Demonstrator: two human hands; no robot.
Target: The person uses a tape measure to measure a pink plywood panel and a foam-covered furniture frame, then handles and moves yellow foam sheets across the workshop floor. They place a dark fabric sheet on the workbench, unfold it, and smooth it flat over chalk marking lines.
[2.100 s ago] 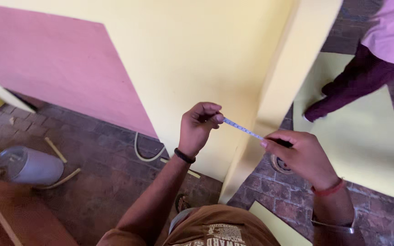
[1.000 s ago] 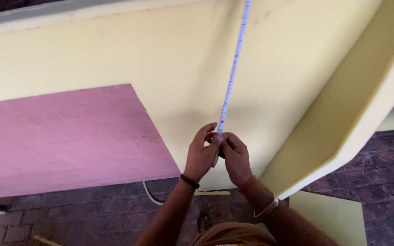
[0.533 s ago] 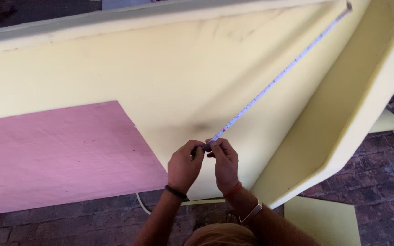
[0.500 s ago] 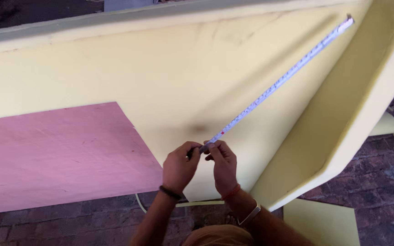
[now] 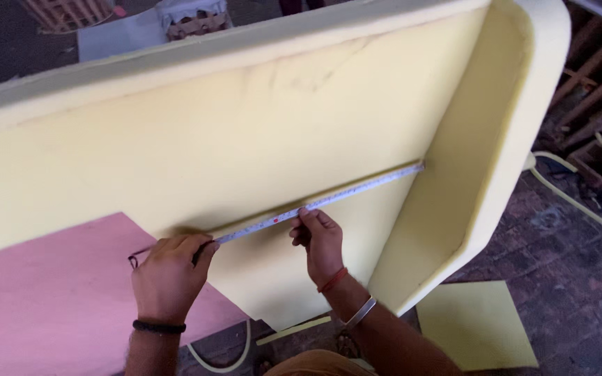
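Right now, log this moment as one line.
left hand: pins tape end | right hand: presses tape mid-span | tape: flat across yellow foam

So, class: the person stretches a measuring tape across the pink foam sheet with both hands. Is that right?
Not quite. In the head view the measuring tape lies across the yellow foam sheet, not the pink one. The left hand and right hand both hold it.

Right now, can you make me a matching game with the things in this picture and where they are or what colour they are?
Things:
1. measuring tape
2. foam slab
3. flat sheet
4. small foam piece

Descriptions:
A. pink, lower left
B. lying on the brick floor
C. stretched between both hands and beyond
D. big, yellow, with a raised side

Pairs: 1-C, 2-D, 3-A, 4-B
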